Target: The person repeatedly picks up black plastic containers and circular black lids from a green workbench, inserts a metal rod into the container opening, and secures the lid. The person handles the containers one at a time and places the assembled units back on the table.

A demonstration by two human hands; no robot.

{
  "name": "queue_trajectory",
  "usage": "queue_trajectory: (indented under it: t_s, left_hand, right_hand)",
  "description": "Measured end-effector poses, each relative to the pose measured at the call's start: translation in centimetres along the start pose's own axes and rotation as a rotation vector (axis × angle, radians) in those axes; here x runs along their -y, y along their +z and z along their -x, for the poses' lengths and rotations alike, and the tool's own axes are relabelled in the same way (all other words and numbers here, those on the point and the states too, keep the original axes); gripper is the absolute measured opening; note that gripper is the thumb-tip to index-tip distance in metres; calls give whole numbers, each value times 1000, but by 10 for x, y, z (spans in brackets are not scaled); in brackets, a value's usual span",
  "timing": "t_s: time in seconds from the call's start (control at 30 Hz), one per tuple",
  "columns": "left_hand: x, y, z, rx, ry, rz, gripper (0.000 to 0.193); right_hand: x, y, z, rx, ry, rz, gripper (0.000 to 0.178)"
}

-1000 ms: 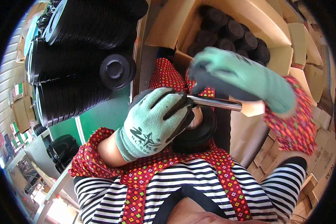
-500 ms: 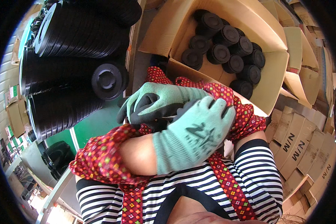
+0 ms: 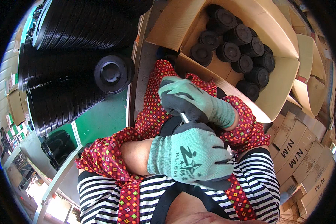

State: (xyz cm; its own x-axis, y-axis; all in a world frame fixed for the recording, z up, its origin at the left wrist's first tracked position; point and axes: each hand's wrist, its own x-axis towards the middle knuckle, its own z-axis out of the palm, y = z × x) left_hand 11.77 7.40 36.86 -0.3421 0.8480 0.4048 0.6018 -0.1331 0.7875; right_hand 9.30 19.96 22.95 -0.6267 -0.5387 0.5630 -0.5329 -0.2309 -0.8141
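Both my hands wear green knit gloves with black palms, close together over my lap. My right hand is curled into a fist, and a thin silver-coloured piece pokes out of it toward my left thumb. Nearer my body, my left hand shows its back, with the fingers bent down; what it holds is hidden under the glove. A dark curved thing shows partly behind my left wrist, too covered to name.
An open cardboard box with several black round spools stands ahead at right. Stacks of black discs lie at left, with one black spool facing up by the green table top. Flat cartons lie at right.
My right hand has moved right and away from the table. My left hand has come nearer my body and turned, and the silver piece shows more plainly. The view has shifted slightly.
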Motion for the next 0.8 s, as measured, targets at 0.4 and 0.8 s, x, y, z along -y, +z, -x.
queue_trajectory:
  t_s: [0.4,0.8]
  left_hand:
    - [4,-21,31,-71,-107,-126,57]
    - [-21,-32,201,-410,-636,-893,52]
  right_hand:
    - [54,-21,-24,15,752,-59,41]
    - [151,-7,34,59,616,150,90]
